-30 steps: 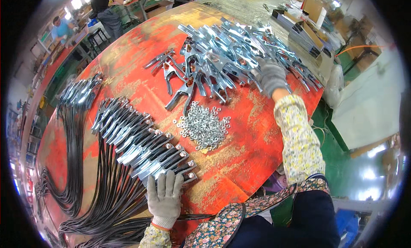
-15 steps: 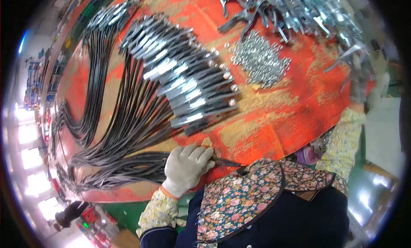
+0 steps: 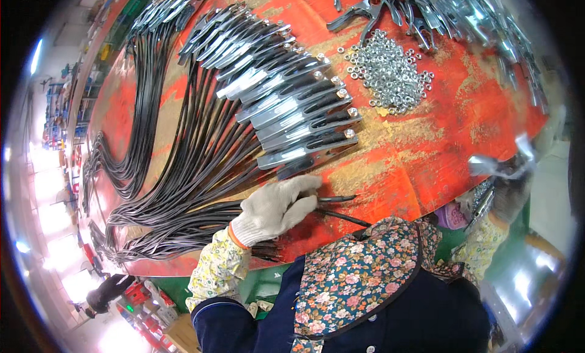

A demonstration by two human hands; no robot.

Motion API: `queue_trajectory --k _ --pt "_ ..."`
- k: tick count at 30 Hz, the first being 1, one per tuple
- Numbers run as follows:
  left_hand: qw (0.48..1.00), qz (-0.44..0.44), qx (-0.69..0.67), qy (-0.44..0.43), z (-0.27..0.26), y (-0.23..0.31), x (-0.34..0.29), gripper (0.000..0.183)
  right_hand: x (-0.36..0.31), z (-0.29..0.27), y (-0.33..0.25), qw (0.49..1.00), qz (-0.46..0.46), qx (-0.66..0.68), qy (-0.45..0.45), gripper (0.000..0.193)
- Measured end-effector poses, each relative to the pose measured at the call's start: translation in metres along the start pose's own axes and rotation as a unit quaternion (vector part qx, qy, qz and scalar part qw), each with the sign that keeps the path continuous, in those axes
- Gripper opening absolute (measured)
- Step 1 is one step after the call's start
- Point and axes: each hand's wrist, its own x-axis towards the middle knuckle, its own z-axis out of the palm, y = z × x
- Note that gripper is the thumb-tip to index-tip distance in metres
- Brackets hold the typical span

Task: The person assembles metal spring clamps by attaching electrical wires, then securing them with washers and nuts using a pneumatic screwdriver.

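My left hand (image 3: 275, 210), in a whitish work glove, lies at the table's near edge with its fingers bent around black cables (image 3: 339, 199). Two loose cable ends stick out past the fingertips, and the grip itself is partly hidden. At the right my right hand (image 3: 510, 197), in a darker glove, holds a silver spring clamp (image 3: 503, 166) beside the table's edge; both are blurred. Just beyond my left hand, a fanned row of silver clamps with cables (image 3: 286, 118) lies overlapped, with nuts at several of their ends.
A heap of small metal nuts (image 3: 393, 73) lies on the worn red tabletop (image 3: 420, 146). Behind it is a big pile of loose clamps (image 3: 451, 12). Another bundle of cabled clamps (image 3: 164, 15) lies at the far left. Long black cables (image 3: 158, 213) gather toward the left.
My right hand has come back from the clamp pile toward the near right edge, now with a clamp. My left hand has shifted slightly right and away from me, and its fingers have changed pose.
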Motion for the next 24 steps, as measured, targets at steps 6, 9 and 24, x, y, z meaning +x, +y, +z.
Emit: queue_trajectory --k 6,9,24 --pt "0.99 0.046 0.129 0.028 0.0 -0.002 0.006 0.033 -0.015 -0.062 0.037 0.991 0.111 -0.056 -0.057 0.044" --pt "0.982 0.06 0.152 0.094 -0.005 0.007 -0.002 0.034 -0.02 -0.063 0.052 0.987 0.147 -0.045 -0.037 0.042" --pt "0.9 0.036 0.434 -0.004 0.048 0.02 0.0 0.009 -0.025 -0.004 0.071 0.97 0.183 -0.148 -0.053 0.049"
